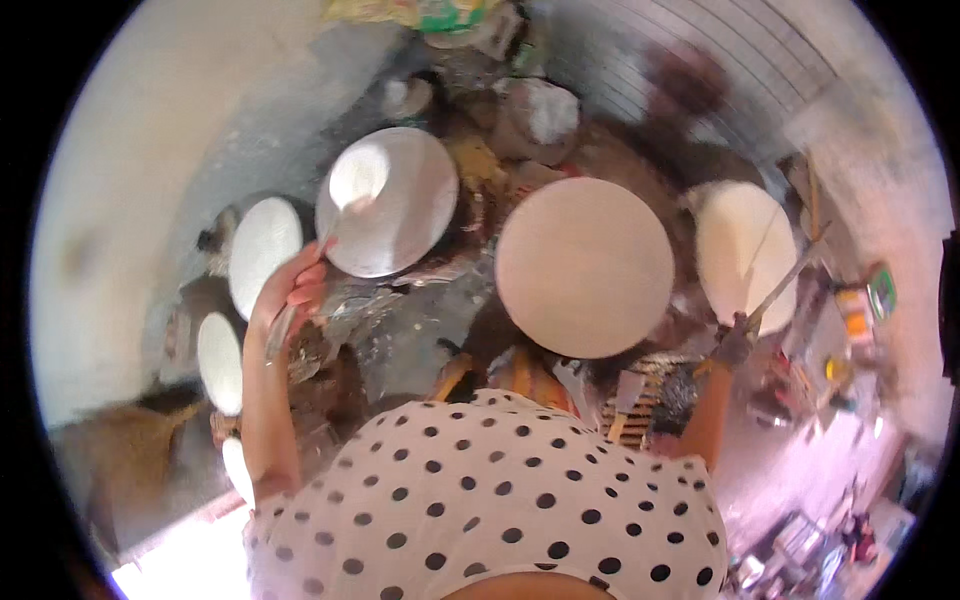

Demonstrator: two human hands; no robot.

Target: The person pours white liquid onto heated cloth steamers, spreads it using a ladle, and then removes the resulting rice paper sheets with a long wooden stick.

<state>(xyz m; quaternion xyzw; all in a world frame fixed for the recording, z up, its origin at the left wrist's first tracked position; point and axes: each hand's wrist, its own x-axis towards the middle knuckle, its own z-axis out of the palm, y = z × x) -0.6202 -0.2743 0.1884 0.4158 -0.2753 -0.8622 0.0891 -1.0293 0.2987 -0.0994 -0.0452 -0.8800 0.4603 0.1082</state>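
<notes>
My left hand is closed round the handle of a slim ladle; its blurred far end meets a round white patch on a wide grey disc. Whether that patch is batter or a bowl, I cannot tell. On the right, my right hand grips a thin stick that slants up and away. The stick lies across the lower edge of a pale oval sheet. A large, flat beige round lies between my hands, touched by neither.
Several white discs stand along the left side. A pot with a white cover is at the back. Near my right forearm are a slatted rack and a flat blade-like tool. Small containers sit at the far right.
</notes>
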